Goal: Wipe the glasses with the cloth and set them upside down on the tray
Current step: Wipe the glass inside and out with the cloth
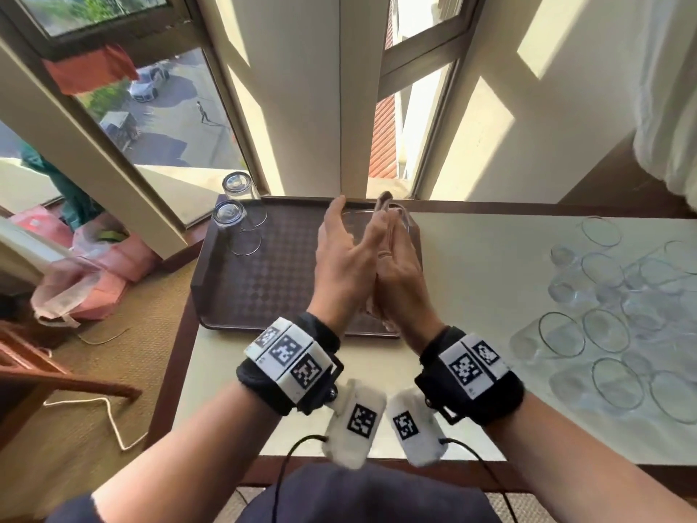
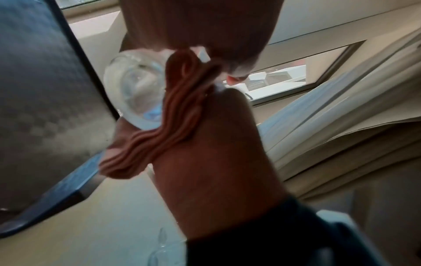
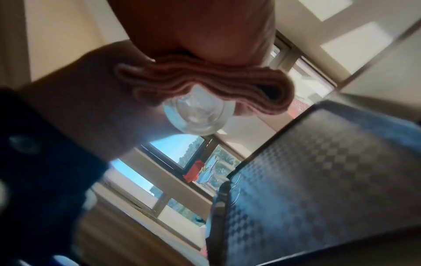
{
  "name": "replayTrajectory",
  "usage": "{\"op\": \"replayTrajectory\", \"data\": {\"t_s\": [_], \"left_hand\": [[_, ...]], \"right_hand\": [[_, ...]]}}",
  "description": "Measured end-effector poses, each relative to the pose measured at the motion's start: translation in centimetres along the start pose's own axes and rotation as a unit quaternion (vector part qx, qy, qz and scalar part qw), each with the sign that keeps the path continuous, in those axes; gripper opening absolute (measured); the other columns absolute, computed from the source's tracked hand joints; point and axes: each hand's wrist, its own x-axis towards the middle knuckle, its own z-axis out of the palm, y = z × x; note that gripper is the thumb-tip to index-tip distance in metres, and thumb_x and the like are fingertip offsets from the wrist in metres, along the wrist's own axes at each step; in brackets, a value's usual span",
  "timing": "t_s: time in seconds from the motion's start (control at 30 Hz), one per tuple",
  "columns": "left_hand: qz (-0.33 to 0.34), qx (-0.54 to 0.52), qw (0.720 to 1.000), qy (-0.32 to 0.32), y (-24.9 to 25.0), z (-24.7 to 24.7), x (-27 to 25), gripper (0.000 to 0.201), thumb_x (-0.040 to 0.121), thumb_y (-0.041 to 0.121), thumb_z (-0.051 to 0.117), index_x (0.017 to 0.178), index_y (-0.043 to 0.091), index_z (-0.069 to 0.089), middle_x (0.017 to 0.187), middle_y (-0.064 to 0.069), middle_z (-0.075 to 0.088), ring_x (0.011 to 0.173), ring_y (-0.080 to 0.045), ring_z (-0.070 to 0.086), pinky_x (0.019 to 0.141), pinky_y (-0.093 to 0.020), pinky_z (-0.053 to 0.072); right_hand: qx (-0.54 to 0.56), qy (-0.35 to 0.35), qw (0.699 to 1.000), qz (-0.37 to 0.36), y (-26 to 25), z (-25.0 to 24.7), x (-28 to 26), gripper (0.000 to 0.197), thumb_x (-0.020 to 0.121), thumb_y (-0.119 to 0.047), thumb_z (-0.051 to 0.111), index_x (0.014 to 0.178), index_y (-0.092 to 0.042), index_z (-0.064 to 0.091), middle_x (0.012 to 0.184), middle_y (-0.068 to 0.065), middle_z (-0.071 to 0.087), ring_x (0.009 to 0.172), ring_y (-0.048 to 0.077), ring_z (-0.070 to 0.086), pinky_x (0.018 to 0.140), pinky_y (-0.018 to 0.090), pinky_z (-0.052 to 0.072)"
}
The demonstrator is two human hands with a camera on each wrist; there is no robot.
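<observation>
Wrist bands with black-and-white markers fill the near edge of the head view, and just past them the two hands come together over the brown tray (image 1: 241, 288). Left hand (image 1: 345, 258) at about eleven o'clock of the pair, fingers fairly straight and reaching up along the glass (image 1: 401, 224); how firmly it grips I cannot tell from here. Right hand (image 1: 399, 273) presses in from one o'clock with the folded pinkish cloth (image 1: 388, 235) sandwiched between the palms.

From the head view the glass is mostly a glint behind the fingers. The wrist views show more: the left wrist camera catches the glass (image 2: 136, 93) side-on with the cloth (image 2: 182, 111) bunched in ripples against it, and the right wrist camera looks at the round end of the glass (image 3: 198, 117) poking out under the cloth (image 3: 205, 86), with the right hand (image 3: 193, 32) curled over the cloth. Both are blurred, and the fingertips are cut off or buried in fabric.

At ten o'clock on the tray, two tumblers stand upside down, one (image 1: 229, 220) near, one (image 1: 238, 186) behind it. Out at three o'clock a cluster of clear glasses (image 1: 611, 315) crowds the pale table (image 1: 490, 266), well apart from the tray. Windows rise behind at twelve.
</observation>
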Motion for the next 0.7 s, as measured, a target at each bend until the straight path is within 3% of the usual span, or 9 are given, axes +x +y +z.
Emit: {"op": "replayTrajectory", "data": {"t_s": [0.07, 0.13, 0.2, 0.27, 0.33, 0.4, 0.47, 0.57, 0.7], "left_hand": [[-0.005, -0.027, 1.000, 0.005, -0.2, 0.1, -0.2, 0.081, 0.090, 0.057, 0.061, 0.155, 0.023, 0.025, 0.152, -0.004, 0.043, 0.121, -0.009, 0.056, 0.091, -0.019, 0.046], [-0.033, -0.147, 0.988, -0.024, -0.4, -0.4, 0.0, 0.078, 0.091, 0.058, 0.057, 0.151, 0.017, 0.030, 0.139, -0.003, 0.056, 0.113, -0.007, 0.064, 0.090, -0.022, 0.053], [-0.057, -0.227, 0.970, -0.071, -0.7, -0.8, 0.4, 0.053, 0.099, 0.052, 0.045, 0.137, 0.015, 0.045, 0.129, -0.004, 0.064, 0.113, -0.016, 0.067, 0.091, -0.030, 0.056], [-0.051, -0.212, 0.969, -0.113, -0.1, -1.3, 0.6, 0.031, 0.106, 0.039, 0.034, 0.122, 0.021, 0.053, 0.116, 0.007, 0.070, 0.105, -0.007, 0.069, 0.082, -0.021, 0.056], [-0.040, -0.163, 0.981, -0.097, 0.3, -1.9, 1.0, 0.024, 0.108, 0.025, 0.039, 0.126, 0.021, 0.052, 0.119, 0.009, 0.069, 0.103, 0.002, 0.066, 0.079, -0.013, 0.052], [-0.026, -0.127, 0.990, -0.055, 0.3, -2.0, 1.3, 0.044, 0.105, 0.015, 0.047, 0.147, 0.017, 0.037, 0.145, -0.006, 0.051, 0.125, -0.009, 0.055, 0.091, -0.016, 0.046], [-0.023, -0.127, 0.991, -0.041, 0.1, -1.2, 0.6, 0.063, 0.099, 0.026, 0.056, 0.154, 0.021, 0.026, 0.154, -0.010, 0.039, 0.131, -0.016, 0.049, 0.096, -0.023, 0.045], [-0.028, -0.128, 0.991, -0.013, -0.8, -0.2, 0.0, 0.086, 0.085, 0.053, 0.066, 0.154, 0.023, 0.025, 0.150, -0.012, 0.046, 0.123, -0.017, 0.058, 0.090, -0.024, 0.052], [-0.083, -0.272, 0.955, -0.086, -0.6, -1.1, 0.0, 0.065, 0.095, 0.055, 0.052, 0.136, 0.006, 0.048, 0.124, -0.013, 0.069, 0.109, -0.021, 0.069, 0.081, -0.028, 0.057]], "right_hand": [[0.108, -0.037, 0.993, 0.035, -0.3, 0.1, 0.0, 0.054, 0.102, -0.048, 0.039, 0.148, -0.020, 0.037, 0.141, 0.018, 0.051, 0.126, 0.032, 0.055, 0.103, 0.052, 0.049], [0.227, -0.059, 0.969, 0.080, -0.5, -0.6, 0.1, 0.047, 0.107, -0.033, 0.031, 0.145, -0.006, 0.038, 0.137, 0.023, 0.054, 0.118, 0.031, 0.059, 0.097, 0.042, 0.054], [0.310, -0.078, 0.939, 0.128, -0.9, -1.4, -0.2, 0.050, 0.107, -0.035, 0.027, 0.143, -0.004, 0.043, 0.132, 0.023, 0.059, 0.114, 0.029, 0.061, 0.092, 0.037, 0.056], [0.363, -0.082, 0.914, 0.161, -0.9, -1.9, -0.1, 0.050, 0.106, -0.039, 0.029, 0.133, -0.005, 0.054, 0.113, 0.017, 0.066, 0.101, 0.027, 0.064, 0.083, 0.035, 0.058], [0.336, -0.067, 0.929, 0.141, -0.8, -2.4, 0.0, 0.047, 0.107, -0.036, 0.028, 0.129, -0.005, 0.056, 0.107, 0.017, 0.064, 0.098, 0.028, 0.062, 0.081, 0.034, 0.056], [0.234, -0.048, 0.968, 0.072, -1.1, -2.3, 0.1, 0.043, 0.109, -0.029, 0.028, 0.140, -0.004, 0.044, 0.121, 0.018, 0.057, 0.109, 0.028, 0.058, 0.089, 0.032, 0.053], [0.162, -0.060, 0.985, 0.018, -0.8, -1.4, 0.3, 0.044, 0.107, -0.027, 0.032, 0.147, -0.009, 0.035, 0.136, 0.016, 0.054, 0.121, 0.025, 0.059, 0.099, 0.034, 0.053], [0.171, -0.074, 0.982, 0.016, -1.0, -0.3, -0.2, 0.039, 0.109, -0.022, 0.030, 0.145, -0.007, 0.036, 0.136, 0.022, 0.054, 0.120, 0.028, 0.061, 0.099, 0.041, 0.054], [0.293, -0.109, 0.940, 0.137, -1.4, -1.5, -1.0, 0.045, 0.108, -0.036, 0.027, 0.128, -0.007, 0.054, 0.109, 0.017, 0.064, 0.094, 0.029, 0.065, 0.077, 0.034, 0.059]]}}
